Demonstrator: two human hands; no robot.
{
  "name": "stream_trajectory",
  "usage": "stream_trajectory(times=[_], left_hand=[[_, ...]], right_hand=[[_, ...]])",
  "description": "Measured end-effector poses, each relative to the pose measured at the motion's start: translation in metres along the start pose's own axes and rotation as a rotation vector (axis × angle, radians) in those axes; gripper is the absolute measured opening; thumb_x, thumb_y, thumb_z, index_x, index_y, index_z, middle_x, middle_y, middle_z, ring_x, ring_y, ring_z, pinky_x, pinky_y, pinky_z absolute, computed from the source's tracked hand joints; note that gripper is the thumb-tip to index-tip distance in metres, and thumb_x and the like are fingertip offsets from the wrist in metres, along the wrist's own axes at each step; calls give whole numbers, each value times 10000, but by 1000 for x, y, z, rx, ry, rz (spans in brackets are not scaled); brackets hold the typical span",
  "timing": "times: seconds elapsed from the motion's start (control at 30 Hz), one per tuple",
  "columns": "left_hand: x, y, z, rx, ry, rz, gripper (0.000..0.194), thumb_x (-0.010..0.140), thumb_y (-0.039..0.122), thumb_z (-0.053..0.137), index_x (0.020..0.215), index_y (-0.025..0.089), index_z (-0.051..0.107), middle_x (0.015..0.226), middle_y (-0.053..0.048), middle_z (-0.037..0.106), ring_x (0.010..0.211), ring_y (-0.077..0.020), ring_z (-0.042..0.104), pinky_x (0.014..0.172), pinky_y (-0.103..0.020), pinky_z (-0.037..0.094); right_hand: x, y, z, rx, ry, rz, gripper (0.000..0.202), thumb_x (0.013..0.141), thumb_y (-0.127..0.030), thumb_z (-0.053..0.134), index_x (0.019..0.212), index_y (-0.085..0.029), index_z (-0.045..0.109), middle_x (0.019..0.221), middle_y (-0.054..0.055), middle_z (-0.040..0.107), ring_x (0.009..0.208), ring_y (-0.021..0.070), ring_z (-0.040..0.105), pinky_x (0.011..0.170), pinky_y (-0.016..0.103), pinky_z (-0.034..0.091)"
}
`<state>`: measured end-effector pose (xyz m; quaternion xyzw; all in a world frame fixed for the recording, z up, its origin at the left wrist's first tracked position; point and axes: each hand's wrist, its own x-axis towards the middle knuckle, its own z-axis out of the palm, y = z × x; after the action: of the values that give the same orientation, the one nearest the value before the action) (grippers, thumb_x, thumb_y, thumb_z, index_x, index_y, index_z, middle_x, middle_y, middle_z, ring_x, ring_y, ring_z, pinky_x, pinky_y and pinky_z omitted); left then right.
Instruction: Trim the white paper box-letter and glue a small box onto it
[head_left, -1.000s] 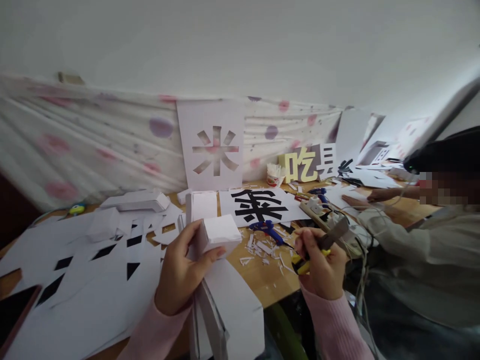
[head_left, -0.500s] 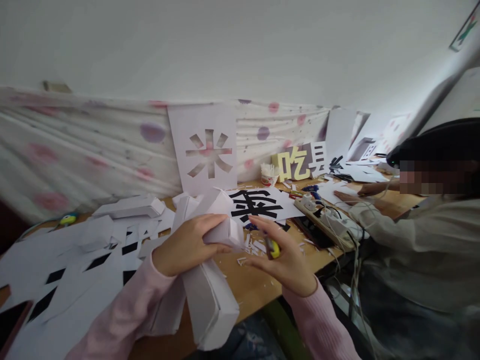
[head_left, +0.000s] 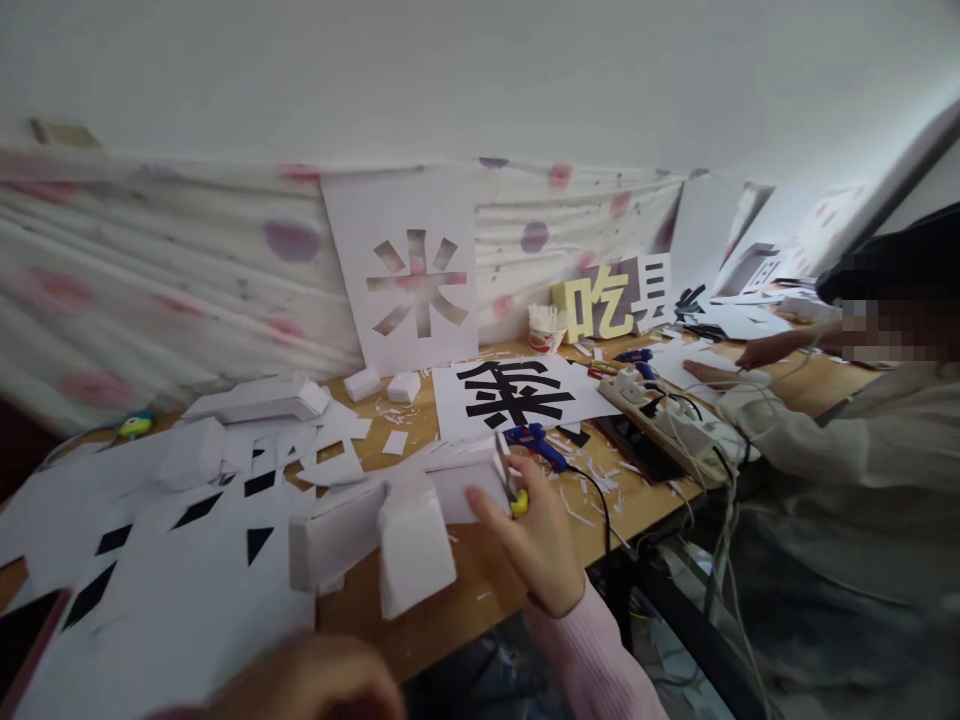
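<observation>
Head view, quick pass: what's in the right hand?

Yellow-handled cutter. Grip closed round it, fingers spread at the near side of the white paper form; contact there, can't swear to it.

Left hand?

Blurred, bottom edge, curled, apart from the form. Can't tell if it holds anything.

Where's the form?

Near edge of the table, several box-like arms spreading from one middle. Blue glue gun just beyond it.

Progress?

Arms have faces and side walls up and are joined together, so I'd judge it largely built. Can't tell whether the far right arm's end is closed; the hand and blade are in the way.

Anything loose?

Two small white boxes behind it, not joined to it. Long white box piece off on the paper sheets, also separate. Offcuts about, not cleared.

Printed sheet?

Sheet with the black character lies flat behind the glue gun. What else is left, can't read.
</observation>
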<state>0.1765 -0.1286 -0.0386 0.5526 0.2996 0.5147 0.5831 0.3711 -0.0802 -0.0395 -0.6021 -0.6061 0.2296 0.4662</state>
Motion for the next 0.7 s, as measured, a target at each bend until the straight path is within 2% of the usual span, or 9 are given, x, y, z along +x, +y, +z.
stream_trajectory(times=[0.07,0.13,0.27,0.37,0.47,0.53,0.6,0.7], left_hand=[[-7,-17,19,-71,27,-24,551,784,619,644,1215,275,656,1229,-122,668,1265,-346,535,1047,-516,432],[-8,-32,41,-187,64,-44,533,782,603,660,1204,278,665,1256,-119,659,1276,-344,530,1056,-513,430],[5,-53,77,-824,301,-105,469,751,539,731,1113,242,712,1220,-98,686,1231,-303,578,1061,-428,458],[17,-49,83,-1040,530,-185,381,810,311,713,1173,206,673,1116,-92,727,1059,-245,680,944,-356,550],[19,-33,79,-1026,666,-185,489,810,167,692,1284,226,589,1133,-90,725,993,-265,708,814,-359,606],[16,-23,78,-919,746,-173,538,776,147,718,1287,242,579,1112,-79,730,936,-277,722,740,-362,623],[13,-17,77,-765,880,-124,510,740,156,754,1225,240,617,1046,-48,741,847,-229,726,696,-311,622],[9,-16,76,-611,1040,-32,466,650,241,833,1088,231,673,1001,-13,733,812,-178,700,698,-257,605]], right_hand=[[-7,-9,3,-17,-40,1,512,733,-491,659,1115,-155,604,830,63,710,738,243,654,667,324,465],[-15,-18,5,-39,-80,6,436,744,-460,633,1067,-169,602,766,51,703,691,242,655,645,326,464],[-32,-23,2,0,-162,-23,346,767,-432,638,1003,-188,571,701,22,681,599,204,639,568,286,458],[-40,-15,-9,99,-232,-127,333,830,-415,626,1072,-195,560,777,18,701,592,163,643,543,247,469],[-40,-6,-30,88,-143,-328,395,925,-480,528,1196,-192,525,819,26,692,632,155,648,569,240,482],[-37,-3,-45,-34,-78,-478,421,970,-545,426,1178,-194,531,769,19,662,611,155,630,557,244,456],[-35,-4,-52,-160,-108,-605,430,996,-569,344,1052,-204,564,705,7,638,571,147,608,530,243,411],[-36,-12,-46,-278,-225,-730,494,1013,-576,279,875,-214,584,632,-5,617,515,134,577,491,250,343]])
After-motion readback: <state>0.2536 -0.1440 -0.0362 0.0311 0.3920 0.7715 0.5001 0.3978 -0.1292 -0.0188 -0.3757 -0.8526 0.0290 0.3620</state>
